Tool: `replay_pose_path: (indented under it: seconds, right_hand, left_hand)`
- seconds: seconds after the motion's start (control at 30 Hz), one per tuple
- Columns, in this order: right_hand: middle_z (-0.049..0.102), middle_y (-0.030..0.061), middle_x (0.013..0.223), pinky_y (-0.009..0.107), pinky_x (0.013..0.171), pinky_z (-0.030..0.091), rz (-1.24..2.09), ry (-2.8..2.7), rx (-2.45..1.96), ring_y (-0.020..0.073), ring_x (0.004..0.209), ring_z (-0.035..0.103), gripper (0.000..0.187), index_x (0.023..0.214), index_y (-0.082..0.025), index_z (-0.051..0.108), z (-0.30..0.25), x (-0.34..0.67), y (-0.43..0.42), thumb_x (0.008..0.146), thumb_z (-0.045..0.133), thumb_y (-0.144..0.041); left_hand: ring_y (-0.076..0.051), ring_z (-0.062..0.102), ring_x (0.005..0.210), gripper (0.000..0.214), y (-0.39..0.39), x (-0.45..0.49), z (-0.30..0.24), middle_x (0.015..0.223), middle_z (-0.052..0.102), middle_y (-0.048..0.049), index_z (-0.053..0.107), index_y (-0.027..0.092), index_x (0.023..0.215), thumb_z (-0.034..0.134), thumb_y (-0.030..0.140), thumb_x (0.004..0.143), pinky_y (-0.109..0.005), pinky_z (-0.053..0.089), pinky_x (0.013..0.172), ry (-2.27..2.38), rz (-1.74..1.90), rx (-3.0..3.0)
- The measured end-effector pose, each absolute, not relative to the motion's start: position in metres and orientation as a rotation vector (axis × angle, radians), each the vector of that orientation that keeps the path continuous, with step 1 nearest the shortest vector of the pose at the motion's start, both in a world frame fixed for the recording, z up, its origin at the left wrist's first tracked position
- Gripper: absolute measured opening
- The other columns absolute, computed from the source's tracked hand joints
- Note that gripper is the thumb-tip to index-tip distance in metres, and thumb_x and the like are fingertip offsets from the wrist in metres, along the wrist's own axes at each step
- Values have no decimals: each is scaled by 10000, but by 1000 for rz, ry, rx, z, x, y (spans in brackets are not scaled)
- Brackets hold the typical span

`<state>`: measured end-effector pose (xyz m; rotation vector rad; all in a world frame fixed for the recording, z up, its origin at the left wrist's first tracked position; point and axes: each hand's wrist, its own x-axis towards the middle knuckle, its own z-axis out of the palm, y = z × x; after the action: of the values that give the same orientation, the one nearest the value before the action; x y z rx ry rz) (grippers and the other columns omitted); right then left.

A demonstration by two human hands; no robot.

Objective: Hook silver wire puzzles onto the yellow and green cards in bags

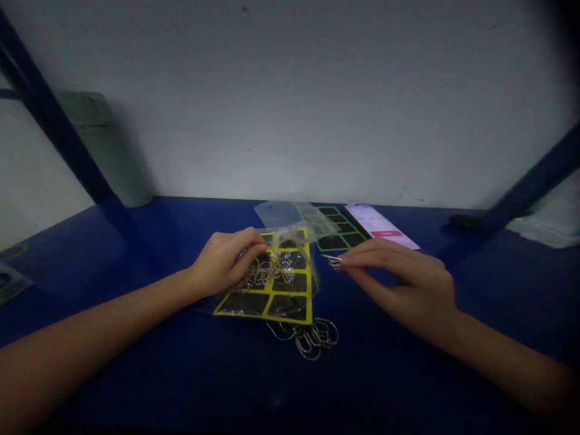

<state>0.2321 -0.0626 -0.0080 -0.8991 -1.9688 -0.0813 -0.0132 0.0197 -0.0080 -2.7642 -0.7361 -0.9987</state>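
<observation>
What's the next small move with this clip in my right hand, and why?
Probably slide the wire clip from your right hand under the clear plastic sleeve that your left hand is lifting. The sleeve is raised off the yellow-framed sheet, and a cluster of wire clips sits beneath it.

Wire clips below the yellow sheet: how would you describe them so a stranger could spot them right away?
On the blue table, find the black-and-yellow sheet in front of the person. Just off its near edge lies a small tangle of silvery wire clips. Unlike the similar clips on the sheet under the left hand, these sit directly on the table, with no hand touching them.
</observation>
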Motion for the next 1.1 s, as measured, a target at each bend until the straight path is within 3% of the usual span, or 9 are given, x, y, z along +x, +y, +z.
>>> replay_pose_path:
  seconds: [0.17, 0.3, 0.47, 0.6, 0.8, 0.97, 1.1]
  right_hand:
    - [660, 50, 907, 214, 659, 531, -317, -2203, -740, 122, 822, 616, 241, 917, -189, 591, -10, 223, -67, 748, 512, -36]
    - [633, 51, 1023, 245, 755, 517, -350, -2321, -674, 123, 923, 587, 247, 983, -179, 572, -16, 220, -62, 790, 463, -71]
    - [657, 32, 951, 286, 737, 520, -313, -2271, -766, 139, 872, 606, 253, 981, -205, 566, -16, 227, -59, 779, 479, -80]
    - [658, 39, 872, 337, 713, 524, 70, -1937, -1107, 166, 777, 626, 203, 951, -217, 559, -15, 231, -56, 763, 521, -149]
    - [629, 51, 942, 397, 793, 486, 1078, -1475, -1081, 188, 852, 614, 425, 1153, -242, 382, -16, 224, -53, 759, 540, -240]
    - [621, 60, 970, 403, 796, 473, 1288, -1260, -1003, 192, 833, 614, 529, 1215, -256, 312, -10, 215, -58, 752, 568, -263]
    - [620, 71, 958, 382, 796, 470, 1348, -1085, -987, 189, 815, 615, 575, 1251, -242, 277, -5, 211, -60, 761, 572, -308]
  left_hand:
    - [-91, 554, 524, 210, 11, -11, -3, 625, 589, 3, 501, 149, 767, 349, 247, 872, -186, 396, 493, -655, -1000, -2838]
    - [-91, 567, 549, 207, 8, -11, -2, 648, 597, 0, 500, 147, 774, 344, 240, 874, -183, 406, 507, -629, -1006, -2870]
    - [-82, 542, 517, 202, 10, -11, -4, 628, 583, 7, 508, 144, 766, 357, 235, 864, -182, 391, 486, -742, -1029, -2814]
    - [-81, 546, 543, 179, 10, -8, -6, 651, 591, 0, 507, 139, 758, 377, 219, 852, -181, 404, 504, -830, -1150, -2769]
    - [-81, 536, 536, 175, 5, -2, -6, 620, 569, 11, 507, 142, 736, 391, 218, 844, -181, 402, 497, -927, -1289, -2674]
    - [-80, 534, 524, 202, 2, -1, -6, 635, 581, 7, 527, 141, 765, 381, 249, 854, -181, 409, 490, -941, -1186, -2747]
    - [-109, 582, 644, 198, 0, 0, -4, 755, 618, -12, 531, 156, 874, 380, 284, 866, -212, 450, 575, -898, -993, -2887]
